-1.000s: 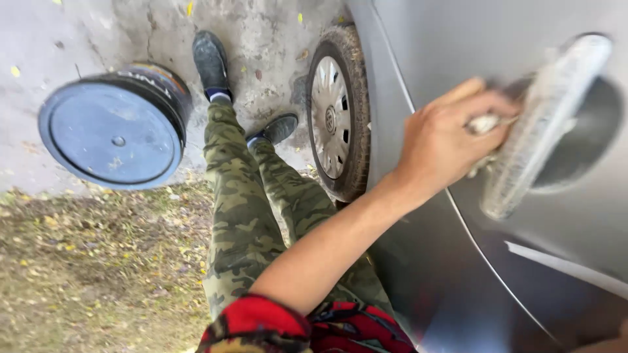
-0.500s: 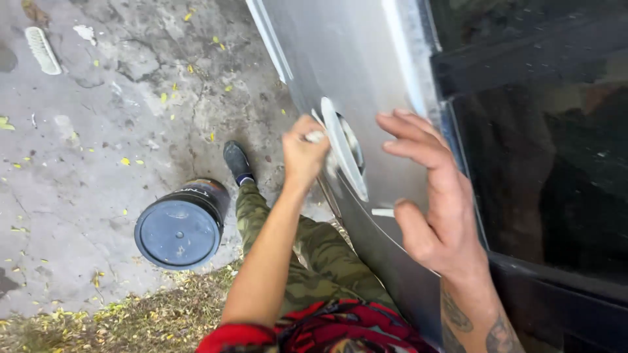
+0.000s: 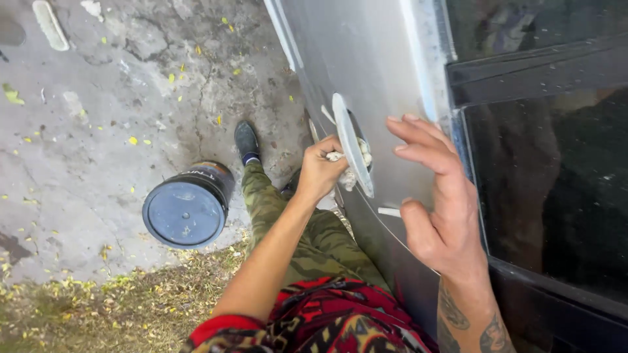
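- Your left hand (image 3: 320, 171) is curled into a closed fist around a small whitish rag (image 3: 350, 175), knuckles toward you, and it presses that rag in at the door handle (image 3: 352, 153) of the silver car door (image 3: 366, 72).
- The rag is bunched up: part of it shows at your fingertips, part pokes out below and behind the handle, tucked into the recess there.
- The door handle is a pale, elongated paddle, seen nearly edge-on and running up and down the panel; your fist touches its near edge.
- Your right hand (image 3: 435, 202) is open, fingers spread and slightly bent, thumb out toward you. It holds nothing. The fingertips lie at the door just right of the handle, near the panel's pale edge strip; whether the palm touches the metal cannot be told.
- To the right of that hand, the dark window glass (image 3: 556, 189) fills the frame, with a black trim bar above it.
- Your legs in camouflage trousers (image 3: 294, 229) stretch alongside the car, ending in a dark shoe (image 3: 246, 140) on the cracked concrete (image 3: 98, 117).
- A round black tub with a blue-grey lid (image 3: 186, 209) stands on the concrete just left of your leg, well apart from both hands.
- A strip of grass strewn with leaves (image 3: 98, 307) runs along the bottom left.
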